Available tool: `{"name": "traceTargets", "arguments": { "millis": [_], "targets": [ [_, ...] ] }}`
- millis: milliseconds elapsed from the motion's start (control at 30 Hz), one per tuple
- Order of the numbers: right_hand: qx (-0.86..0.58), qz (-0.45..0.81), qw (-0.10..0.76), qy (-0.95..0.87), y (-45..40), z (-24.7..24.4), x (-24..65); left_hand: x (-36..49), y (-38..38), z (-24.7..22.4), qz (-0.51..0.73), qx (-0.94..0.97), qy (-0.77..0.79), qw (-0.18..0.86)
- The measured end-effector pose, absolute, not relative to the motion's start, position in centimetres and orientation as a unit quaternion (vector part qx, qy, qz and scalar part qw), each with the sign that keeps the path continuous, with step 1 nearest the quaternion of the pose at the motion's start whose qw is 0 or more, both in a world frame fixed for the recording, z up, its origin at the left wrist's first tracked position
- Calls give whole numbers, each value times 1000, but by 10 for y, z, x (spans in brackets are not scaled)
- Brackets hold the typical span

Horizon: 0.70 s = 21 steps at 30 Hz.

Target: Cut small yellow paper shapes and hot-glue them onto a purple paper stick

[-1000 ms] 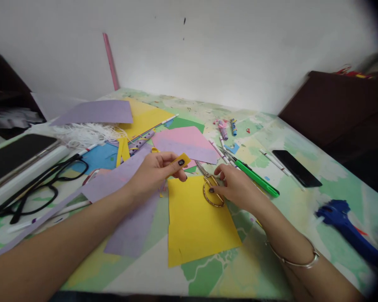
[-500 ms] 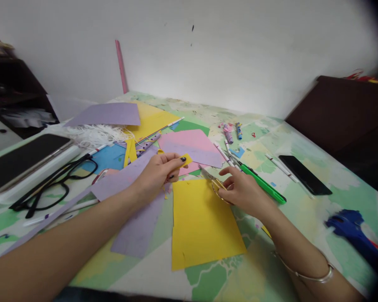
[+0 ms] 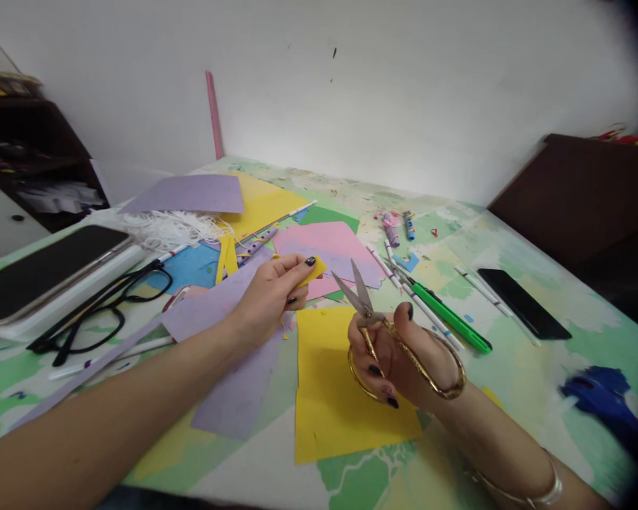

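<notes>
Between the thumb and fingers of my left hand (image 3: 276, 287) is pinched a small piece of yellow paper (image 3: 315, 270), its corner sticking out to the right. My right hand (image 3: 404, 354) holds gold-handled scissors (image 3: 366, 312) by their finger loops. The blades are spread apart and point up and left, toward the left hand but not touching the paper. Beneath the right hand lies a yellow sheet (image 3: 340, 418) on the table. Lilac paper (image 3: 234, 397) is spread under the left forearm, and a pink and lilac sheet (image 3: 329, 244) rests just beyond both hands.
A green box cutter (image 3: 451, 319) and a dark phone (image 3: 524, 303) lie to the right, with a blue glue gun (image 3: 609, 404) nearer. Black glasses (image 3: 93, 322), a larger phone (image 3: 47, 265) and white string (image 3: 178, 230) are at left. Two small rolled paper tubes (image 3: 390, 230) stand at the back.
My right hand has lifted the scissors off the yellow sheet, turned palm up, and spread the blades. My left hand keeps its pinch on the small yellow piece. The view has shifted slightly.
</notes>
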State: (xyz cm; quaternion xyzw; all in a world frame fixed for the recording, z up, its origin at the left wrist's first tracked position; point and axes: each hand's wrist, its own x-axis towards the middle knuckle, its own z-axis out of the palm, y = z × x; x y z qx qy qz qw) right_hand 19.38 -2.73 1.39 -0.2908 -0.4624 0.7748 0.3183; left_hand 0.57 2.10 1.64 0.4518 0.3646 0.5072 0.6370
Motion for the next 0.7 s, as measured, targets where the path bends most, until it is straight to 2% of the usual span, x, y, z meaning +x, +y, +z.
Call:
{"name": "traceTargets", "arguments": {
  "millis": [700],
  "targets": [
    [-281, 782, 312, -461, -26, 8, 192, 8, 14, 14, 471, 490, 324, 658]
  ]
}}
